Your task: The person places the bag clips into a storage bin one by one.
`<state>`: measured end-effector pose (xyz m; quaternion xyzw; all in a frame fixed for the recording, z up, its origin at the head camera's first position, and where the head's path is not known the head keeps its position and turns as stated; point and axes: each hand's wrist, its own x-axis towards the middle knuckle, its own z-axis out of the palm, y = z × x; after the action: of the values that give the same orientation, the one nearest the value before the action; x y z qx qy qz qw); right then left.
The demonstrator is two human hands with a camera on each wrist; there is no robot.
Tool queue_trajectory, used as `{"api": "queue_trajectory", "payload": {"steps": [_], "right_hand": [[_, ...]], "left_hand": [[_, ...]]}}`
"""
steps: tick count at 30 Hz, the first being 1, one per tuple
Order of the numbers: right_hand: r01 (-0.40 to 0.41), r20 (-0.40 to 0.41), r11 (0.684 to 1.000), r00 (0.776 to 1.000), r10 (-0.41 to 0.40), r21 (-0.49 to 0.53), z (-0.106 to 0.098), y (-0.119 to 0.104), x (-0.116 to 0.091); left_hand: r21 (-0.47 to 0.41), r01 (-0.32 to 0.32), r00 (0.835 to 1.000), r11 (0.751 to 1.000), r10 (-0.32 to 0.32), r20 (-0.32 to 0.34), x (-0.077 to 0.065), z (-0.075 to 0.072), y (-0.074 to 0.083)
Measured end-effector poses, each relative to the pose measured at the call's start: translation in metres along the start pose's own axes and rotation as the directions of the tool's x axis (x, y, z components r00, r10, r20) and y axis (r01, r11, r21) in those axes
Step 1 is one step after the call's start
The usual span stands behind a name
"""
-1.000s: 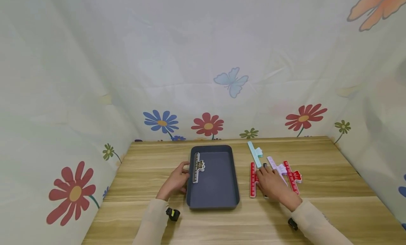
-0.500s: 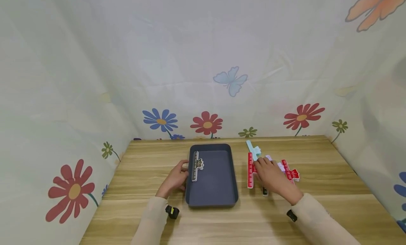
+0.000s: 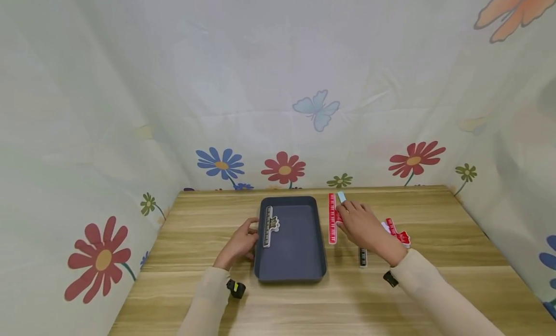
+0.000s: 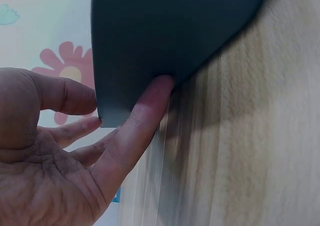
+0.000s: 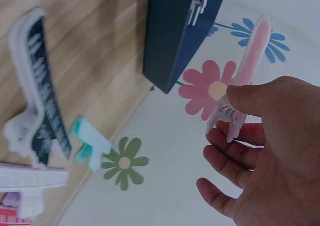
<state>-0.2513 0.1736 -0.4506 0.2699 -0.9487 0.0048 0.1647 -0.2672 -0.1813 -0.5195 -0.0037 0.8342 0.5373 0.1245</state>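
My right hand (image 3: 367, 226) pinches a red clip (image 3: 332, 222) with a piano-key pattern, raised above the table just right of the dark tray (image 3: 295, 259). In the right wrist view, thumb and fingers press its handles, and the clip's spring shows between them. My left hand (image 3: 240, 244) rests against the tray's left side. The left wrist view shows its thumb on the tray wall (image 4: 165, 35) and other fingertips at the rim. A black piano-key clip (image 3: 268, 232) lies in the tray along its left wall.
Right of the tray on the wooden table lie a black clip (image 3: 363, 258), a pale teal clip (image 3: 341, 197), a lilac clip (image 5: 35, 178) and another red clip (image 3: 395, 233). My right hand partly hides several of them. A flower-printed curtain (image 3: 243, 109) stands behind.
My right hand has lifted the red clip from the table and carried it left and away from me, toward the tray. The left hand stays at the tray.
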Motion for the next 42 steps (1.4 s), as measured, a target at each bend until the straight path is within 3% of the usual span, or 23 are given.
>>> {"api": "queue_trajectory", "payload": {"steps": [21,36,42], "right_hand": [[0.043,0.094,0.996,0.994,-0.051,0.083,-0.001,-0.041,0.062],[0.085,0.26,0.996,0.962,-0.083,0.001,0.033,-0.065,0.091],[0.061,0.318,0.998,0.947,-0.05,-0.023,0.045,-0.072,0.1]], "left_hand": [[-0.019,0.008,1.0,1.0,-0.007,0.021,0.003,-0.001,-0.004],[-0.033,0.009,1.0,0.999,-0.008,0.029,0.004,-0.002,-0.005],[-0.021,0.021,0.999,1.0,-0.02,0.027,0.005,-0.002,-0.003]]}}
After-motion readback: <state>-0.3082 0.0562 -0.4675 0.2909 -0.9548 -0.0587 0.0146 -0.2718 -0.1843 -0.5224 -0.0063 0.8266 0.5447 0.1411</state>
